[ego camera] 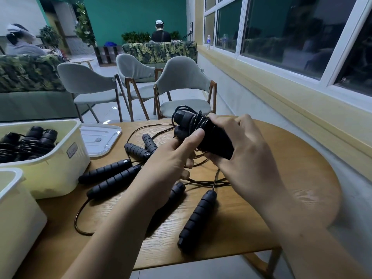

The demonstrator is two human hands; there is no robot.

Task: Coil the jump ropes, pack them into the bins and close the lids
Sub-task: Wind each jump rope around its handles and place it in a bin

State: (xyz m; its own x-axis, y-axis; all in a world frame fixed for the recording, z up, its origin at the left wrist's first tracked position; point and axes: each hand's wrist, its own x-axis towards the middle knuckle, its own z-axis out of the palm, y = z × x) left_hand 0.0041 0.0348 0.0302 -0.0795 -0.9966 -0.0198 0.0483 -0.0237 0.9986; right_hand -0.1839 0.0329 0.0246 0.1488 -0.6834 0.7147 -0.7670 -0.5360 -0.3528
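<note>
The rope bundle [203, 131] sits above the table [291, 158], clasped between our left hand [175, 158] and right hand [241, 156], and we think the wound cord may slip off its handles if either loosens, or catch the loose ropes [201, 183] lying under it.
</note>
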